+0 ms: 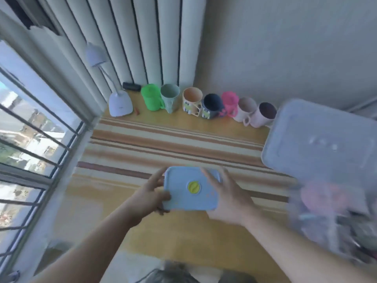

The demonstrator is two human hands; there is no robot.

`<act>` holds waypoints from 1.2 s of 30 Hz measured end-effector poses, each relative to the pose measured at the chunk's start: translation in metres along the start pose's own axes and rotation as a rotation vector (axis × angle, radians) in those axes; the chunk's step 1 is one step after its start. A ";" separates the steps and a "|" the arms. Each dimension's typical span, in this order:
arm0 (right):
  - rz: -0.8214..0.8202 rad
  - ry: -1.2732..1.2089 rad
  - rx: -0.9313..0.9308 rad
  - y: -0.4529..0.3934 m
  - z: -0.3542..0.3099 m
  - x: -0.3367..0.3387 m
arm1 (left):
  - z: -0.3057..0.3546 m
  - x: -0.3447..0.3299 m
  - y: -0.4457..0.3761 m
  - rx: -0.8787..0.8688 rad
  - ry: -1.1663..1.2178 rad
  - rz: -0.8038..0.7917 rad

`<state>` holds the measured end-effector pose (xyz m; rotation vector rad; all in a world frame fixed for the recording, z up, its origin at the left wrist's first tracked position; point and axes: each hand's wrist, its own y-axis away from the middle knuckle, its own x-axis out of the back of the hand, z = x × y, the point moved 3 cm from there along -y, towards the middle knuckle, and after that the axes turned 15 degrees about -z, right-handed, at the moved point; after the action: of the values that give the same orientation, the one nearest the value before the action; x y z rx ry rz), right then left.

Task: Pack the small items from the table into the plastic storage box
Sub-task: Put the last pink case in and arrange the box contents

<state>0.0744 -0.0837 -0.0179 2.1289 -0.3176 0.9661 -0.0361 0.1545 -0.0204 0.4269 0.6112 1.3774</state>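
Over the striped table (163, 139), my left hand (149, 198) and right hand (228, 199) both clasp the blue lidded container (190, 189).

Seven mugs (206, 105) in a row, one white desk lamp (119, 103), one small blue lidded container (191, 188), one large clear storage box (336, 217) with one lid (320, 137), two hands, one small black cylinder (131, 86)
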 end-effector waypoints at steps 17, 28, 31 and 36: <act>0.380 -0.128 -0.288 0.385 0.343 0.078 | 0.150 -0.467 -0.125 -0.389 -0.783 -0.204; 0.185 -0.273 -0.154 0.384 0.402 0.003 | 0.095 -0.512 -0.140 -0.086 -0.948 -0.103; 0.194 -0.360 -0.125 0.385 0.409 -0.001 | 0.079 -0.514 -0.142 -0.096 -0.900 -0.132; 0.208 -0.373 -0.136 0.395 0.415 0.004 | 0.072 -0.534 -0.150 -0.091 -0.888 -0.194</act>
<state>0.1033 -0.6542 0.0235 2.1719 -0.7797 0.6312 0.0829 -0.3906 0.0241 0.8125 -0.1403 0.8946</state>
